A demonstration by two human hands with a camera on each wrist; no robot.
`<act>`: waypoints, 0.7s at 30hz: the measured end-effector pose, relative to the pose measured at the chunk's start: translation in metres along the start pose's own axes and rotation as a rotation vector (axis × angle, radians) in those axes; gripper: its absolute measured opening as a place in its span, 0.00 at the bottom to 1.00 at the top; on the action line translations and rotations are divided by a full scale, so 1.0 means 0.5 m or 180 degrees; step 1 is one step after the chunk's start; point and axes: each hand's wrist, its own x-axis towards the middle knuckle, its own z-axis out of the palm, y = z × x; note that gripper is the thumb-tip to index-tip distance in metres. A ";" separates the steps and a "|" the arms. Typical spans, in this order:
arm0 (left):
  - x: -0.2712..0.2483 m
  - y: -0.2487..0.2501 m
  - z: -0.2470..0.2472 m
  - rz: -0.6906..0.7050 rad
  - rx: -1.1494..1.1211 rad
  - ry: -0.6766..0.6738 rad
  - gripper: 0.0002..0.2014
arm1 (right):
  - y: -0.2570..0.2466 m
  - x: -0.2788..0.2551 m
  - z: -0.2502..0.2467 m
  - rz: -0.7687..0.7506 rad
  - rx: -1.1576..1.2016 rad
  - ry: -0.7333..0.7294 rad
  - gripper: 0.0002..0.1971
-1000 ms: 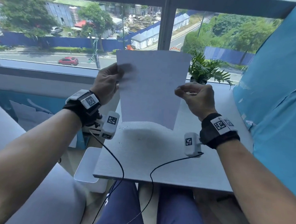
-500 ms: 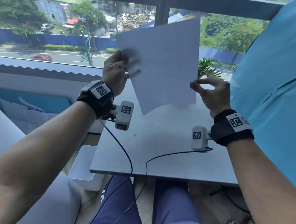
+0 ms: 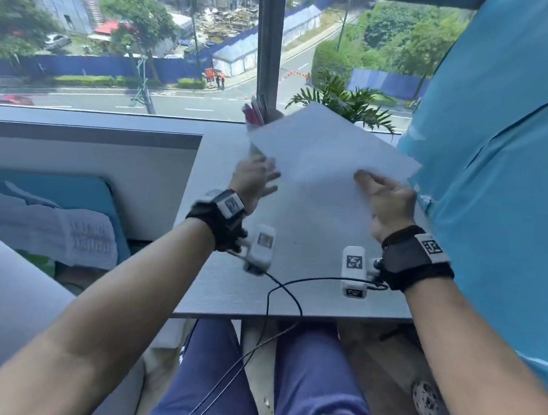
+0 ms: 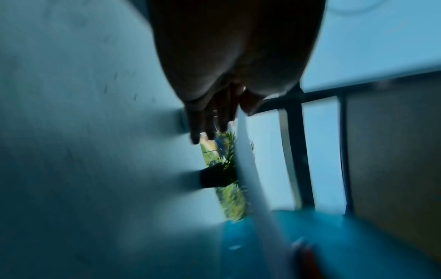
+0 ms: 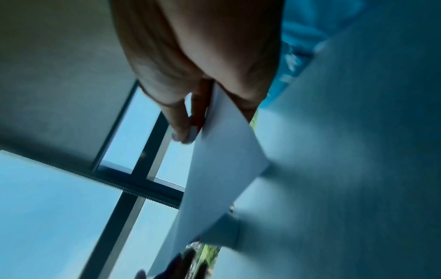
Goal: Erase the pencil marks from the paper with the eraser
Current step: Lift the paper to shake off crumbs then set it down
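left hand (image 3: 254,176): held at the left edge of the paper (image 3: 331,153); in the left wrist view the thumb lies on one face of the sheet and the straight fingers (image 4: 205,120) on the other, so the edge is pinched lightly. the picture is blurred.
paper: held in the air above the far half of the worktop (image 3: 222,284), tilted, one corner raised toward the window. no pencil marks can be made out on the face that shows.
long axis: judged to run from near-left to far-right, crosswise to both forearms.
right hand (image 3: 385,200): placed at the near right edge of the paper; the thumb is seen on the upper face in the head view, and in the right wrist view the fingers (image 5: 183,122) are seen under the sheet. the edge is pinched.
nearer hand: neither; the sheet is spanned between both hands, just ahead of them.
eraser: not seen in any view.
background: a cup of pens (image 3: 256,113) and a potted plant (image 3: 342,98) stand behind the sheet.
coming move (judgement): the sheet must be laid flat on the worktop before any rubbing is begun.
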 end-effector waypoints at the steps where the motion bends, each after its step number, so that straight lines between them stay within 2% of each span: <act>1: -0.016 -0.012 0.002 0.0218 0.1238 -0.0458 0.22 | -0.008 0.012 -0.011 -0.0385 -0.0550 0.0262 0.12; 3: -0.039 -0.067 0.011 0.0653 0.3481 -0.1531 0.30 | -0.027 0.027 -0.034 -0.1429 -0.1637 0.0744 0.12; 4: -0.053 -0.095 0.019 0.0873 0.4205 -0.2073 0.34 | -0.034 0.036 -0.045 -0.2085 -0.2152 0.0831 0.10; 6: -0.095 -0.151 0.037 0.1265 0.4793 -0.2907 0.39 | -0.036 0.040 -0.051 -0.3217 -0.3107 0.0719 0.06; 7: -0.111 -0.181 0.044 0.1386 0.4905 -0.3169 0.40 | -0.031 0.041 -0.053 -0.3537 -0.3468 0.0521 0.05; 9: -0.127 -0.229 0.040 0.1526 0.5075 -0.3309 0.41 | -0.014 0.031 -0.055 -0.3765 -0.3895 -0.0227 0.01; 11: -0.124 -0.246 0.015 0.1615 0.5126 -0.3192 0.39 | 0.021 0.019 -0.059 -0.3846 -0.4388 -0.1050 0.06; 12: -0.119 -0.245 -0.004 0.1622 0.5158 -0.3097 0.38 | 0.038 0.010 -0.062 -0.3728 -0.4740 -0.1437 0.09; 14: -0.102 -0.231 -0.050 0.1482 0.5280 -0.2843 0.37 | 0.068 -0.002 -0.072 -0.2969 -0.5390 -0.2082 0.12; 15: -0.091 -0.220 -0.076 0.1302 0.5304 -0.2689 0.37 | 0.082 -0.003 -0.079 -0.2574 -0.5667 -0.2319 0.09; 17: -0.067 -0.200 -0.130 0.0924 0.5310 -0.2363 0.42 | 0.094 -0.001 -0.093 -0.2064 -0.5819 -0.2597 0.04; 19: -0.050 -0.183 -0.168 0.0577 0.5391 -0.2072 0.50 | 0.095 0.002 -0.104 -0.1755 -0.5601 -0.2704 0.04; 21: -0.048 -0.172 -0.178 0.0346 0.5586 -0.1808 0.50 | 0.090 0.006 -0.105 -0.1559 -0.5451 -0.2823 0.05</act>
